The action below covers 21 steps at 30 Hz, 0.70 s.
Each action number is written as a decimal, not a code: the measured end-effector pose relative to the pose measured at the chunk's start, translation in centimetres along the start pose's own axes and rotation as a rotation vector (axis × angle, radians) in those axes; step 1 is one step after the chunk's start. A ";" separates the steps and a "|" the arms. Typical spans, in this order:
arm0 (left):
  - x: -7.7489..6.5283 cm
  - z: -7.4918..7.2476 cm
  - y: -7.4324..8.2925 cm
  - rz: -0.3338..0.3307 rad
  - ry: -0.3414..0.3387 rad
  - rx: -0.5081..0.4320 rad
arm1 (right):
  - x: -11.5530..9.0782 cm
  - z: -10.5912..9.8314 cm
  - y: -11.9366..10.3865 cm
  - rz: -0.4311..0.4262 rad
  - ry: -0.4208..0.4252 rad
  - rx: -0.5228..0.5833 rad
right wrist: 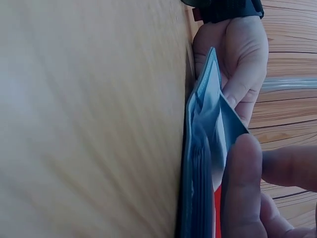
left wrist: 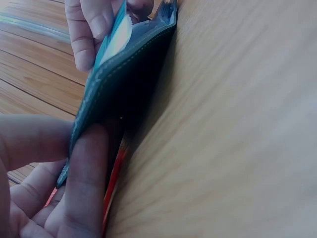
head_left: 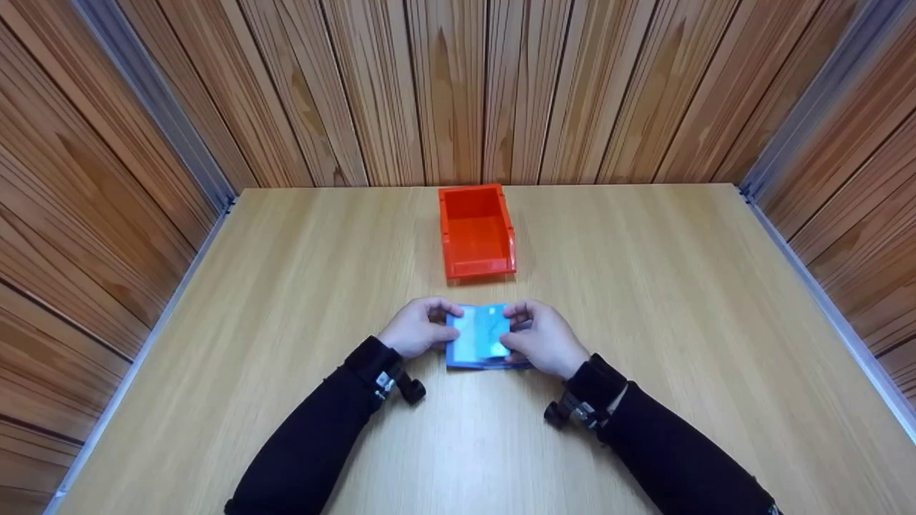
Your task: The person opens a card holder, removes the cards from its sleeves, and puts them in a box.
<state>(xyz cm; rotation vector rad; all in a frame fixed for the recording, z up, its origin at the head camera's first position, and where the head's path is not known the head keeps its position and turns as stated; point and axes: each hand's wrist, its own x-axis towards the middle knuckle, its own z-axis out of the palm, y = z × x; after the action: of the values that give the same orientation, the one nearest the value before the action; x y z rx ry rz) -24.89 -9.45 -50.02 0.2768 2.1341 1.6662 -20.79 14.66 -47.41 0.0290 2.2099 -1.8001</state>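
Observation:
A blue wallet with stitched edges [head_left: 464,350] lies spread open low over the table, its left cover tilted up in the left wrist view. My left hand [head_left: 420,327] grips that cover's outer edge between thumb and fingers. Across from it, my right hand [head_left: 545,337] pinches the right edge of a light blue card [head_left: 492,332], which has a small chip-like mark near its top. The card slants up from the wallet's inside in the right wrist view. A thick stack of thin leaves [right wrist: 200,198] shows in the wallet's other half, partly hidden by my right fingers in the head view.
A red open-fronted bin [head_left: 478,239] stands just beyond the hands on the wooden table [head_left: 322,272]. Wood-plank walls [head_left: 458,93] with metal corner strips enclose the table at the back and both sides.

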 end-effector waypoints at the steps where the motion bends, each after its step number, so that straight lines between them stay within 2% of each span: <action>1: 0.0 0.0 0.0 -0.001 0.001 0.000 | 0.0 -0.1 0.0 -0.008 0.007 -0.006; 12: 0.2 0.0 0.2 -0.037 -0.019 -0.092 | 0.1 -1.3 -0.7 -0.047 0.105 -0.190; 21: 0.1 0.1 0.2 -0.043 -0.013 -0.103 | -0.4 -2.2 -2.3 -0.068 0.139 -0.240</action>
<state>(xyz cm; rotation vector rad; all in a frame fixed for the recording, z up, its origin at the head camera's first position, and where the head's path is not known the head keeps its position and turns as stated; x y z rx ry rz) -24.94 -9.26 -49.82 0.2089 2.0233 1.7380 -21.31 16.31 -44.76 0.0297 2.5399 -1.5970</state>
